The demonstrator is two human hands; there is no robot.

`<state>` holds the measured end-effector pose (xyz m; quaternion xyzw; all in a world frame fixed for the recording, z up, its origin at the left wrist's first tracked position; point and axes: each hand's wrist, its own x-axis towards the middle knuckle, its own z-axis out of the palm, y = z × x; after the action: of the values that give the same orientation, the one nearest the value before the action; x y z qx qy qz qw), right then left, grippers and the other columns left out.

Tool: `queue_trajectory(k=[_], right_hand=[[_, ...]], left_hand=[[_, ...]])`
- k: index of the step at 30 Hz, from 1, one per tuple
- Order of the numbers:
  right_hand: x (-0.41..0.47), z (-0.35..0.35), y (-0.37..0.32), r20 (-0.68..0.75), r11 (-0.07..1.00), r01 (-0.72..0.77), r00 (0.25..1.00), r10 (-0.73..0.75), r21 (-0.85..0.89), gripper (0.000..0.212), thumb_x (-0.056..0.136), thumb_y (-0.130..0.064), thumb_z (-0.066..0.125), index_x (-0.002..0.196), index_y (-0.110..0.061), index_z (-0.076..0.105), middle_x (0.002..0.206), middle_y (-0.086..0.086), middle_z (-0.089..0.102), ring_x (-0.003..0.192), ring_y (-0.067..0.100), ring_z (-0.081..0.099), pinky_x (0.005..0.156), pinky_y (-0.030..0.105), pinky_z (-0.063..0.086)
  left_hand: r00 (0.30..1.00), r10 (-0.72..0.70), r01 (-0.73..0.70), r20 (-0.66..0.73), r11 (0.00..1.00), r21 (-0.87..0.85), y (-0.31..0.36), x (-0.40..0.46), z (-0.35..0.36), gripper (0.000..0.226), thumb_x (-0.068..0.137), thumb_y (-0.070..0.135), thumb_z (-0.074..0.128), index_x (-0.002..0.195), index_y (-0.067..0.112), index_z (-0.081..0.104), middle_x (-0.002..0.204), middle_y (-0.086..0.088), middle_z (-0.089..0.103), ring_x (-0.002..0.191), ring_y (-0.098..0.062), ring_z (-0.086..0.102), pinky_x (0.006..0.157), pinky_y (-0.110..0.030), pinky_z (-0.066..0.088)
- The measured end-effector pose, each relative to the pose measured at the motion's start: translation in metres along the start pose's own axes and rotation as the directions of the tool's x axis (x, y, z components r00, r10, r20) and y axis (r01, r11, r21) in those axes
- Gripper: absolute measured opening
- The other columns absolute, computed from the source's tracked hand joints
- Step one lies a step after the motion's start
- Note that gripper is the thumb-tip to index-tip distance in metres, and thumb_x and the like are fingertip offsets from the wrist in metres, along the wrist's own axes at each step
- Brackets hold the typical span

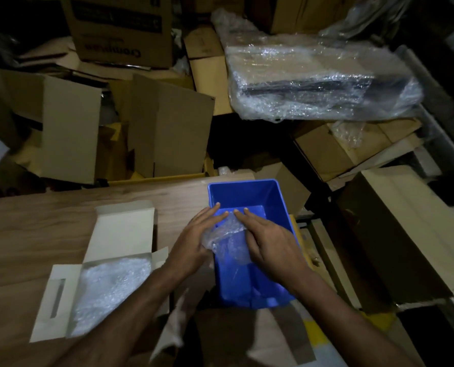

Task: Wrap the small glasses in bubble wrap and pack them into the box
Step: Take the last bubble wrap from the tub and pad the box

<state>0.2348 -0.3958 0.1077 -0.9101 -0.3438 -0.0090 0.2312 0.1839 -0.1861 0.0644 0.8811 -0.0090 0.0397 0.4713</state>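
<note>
Both hands work over the blue bin (270,192). The left hand (194,242) and right hand (268,242), fingers extended, press a bubble-wrap bundle (227,241) between them. The white box (109,282) lies open on the desk (35,223), lined with bubble wrap.

Blue bin (270,193), stacked cardboard cartons (167,128)

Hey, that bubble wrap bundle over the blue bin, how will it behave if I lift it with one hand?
The bundle looks crumpled and loose between the left hand and right hand, so it will probably sag and may unwrap. It is likely light. If a glass is inside, which I cannot see, it could slip out into the blue bin, so support it from below.
</note>
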Motion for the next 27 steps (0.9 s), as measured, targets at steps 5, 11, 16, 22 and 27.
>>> queue_trajectory(k=[5, 11, 16, 22, 27], right_hand=[[0.015, -0.016, -0.036, -0.024, 0.976, 0.115, 0.993, -0.113, 0.185, 0.041, 0.106, -0.032, 0.043, 0.147, -0.03, 0.05, 0.071, -0.02, 0.054, 0.065, -0.005, 0.054, 0.059, 0.014, 0.035], [0.044, 0.011, -0.093, 0.028, 0.84, 0.15, 0.981, -0.192, 0.522, 0.026, 0.107, -0.036, 0.048, 0.104, -0.026, 0.071, 0.077, -0.008, 0.067, 0.071, 0.004, 0.063, 0.062, 0.035, 0.051], [0.067, 0.049, -0.143, 0.5, 0.235, -0.503, 0.862, 0.076, 0.831, 0.028, 0.098, -0.036, 0.064, 0.093, -0.01, 0.075, 0.081, 0.007, 0.067, 0.066, 0.018, 0.059, 0.064, 0.032, 0.05], [0.045, 0.101, -0.169, 0.726, -0.524, -0.667, 0.676, -0.128, 0.53, 0.091, 0.074, -0.068, 0.075, 0.133, -0.002, 0.055, 0.116, 0.018, 0.068, 0.095, 0.028, 0.07, 0.104, 0.044, 0.049], [0.029, 0.129, -0.199, 0.632, -0.191, -0.604, 0.759, 0.156, 0.774, 0.057, 0.085, -0.015, 0.081, 0.132, 0.005, 0.056, 0.107, 0.015, 0.067, 0.088, 0.023, 0.07, 0.081, 0.03, 0.059]], left_hand=[[0.983, 0.014, -0.057, -0.18, 0.97, -0.235, 0.019, -0.044, -0.063, 0.046, 0.086, 0.007, 0.064, 0.113, 0.044, 0.073, 0.113, 0.015, 0.074, 0.109, -0.009, 0.069, 0.094, -0.029, 0.055], [0.937, -0.015, -0.097, -0.35, 0.948, -0.302, 0.027, -0.092, -0.127, 0.036, 0.093, -0.011, 0.058, 0.115, 0.014, 0.071, 0.108, 0.002, 0.076, 0.1, -0.015, 0.072, 0.08, -0.024, 0.058], [0.816, -0.307, 0.058, -0.49, 0.886, -0.459, 0.014, -0.114, -0.146, 0.02, 0.096, 0.028, 0.058, 0.093, 0.018, 0.075, 0.073, -0.005, 0.071, 0.047, -0.016, 0.056, 0.04, -0.024, 0.042], [0.452, -0.838, 0.309, -0.305, 0.468, -0.828, -0.034, -0.135, -0.163, 0.034, 0.098, 0.035, 0.062, 0.088, 0.005, 0.074, 0.077, -0.012, 0.072, 0.071, -0.028, 0.065, 0.066, -0.034, 0.05], [0.389, -0.865, 0.395, -0.318, 0.468, -0.791, -0.066, -0.158, -0.172, 0.036, 0.099, 0.032, 0.06, 0.094, -0.001, 0.073, 0.071, -0.013, 0.07, 0.056, -0.024, 0.057, 0.055, -0.028, 0.043]])
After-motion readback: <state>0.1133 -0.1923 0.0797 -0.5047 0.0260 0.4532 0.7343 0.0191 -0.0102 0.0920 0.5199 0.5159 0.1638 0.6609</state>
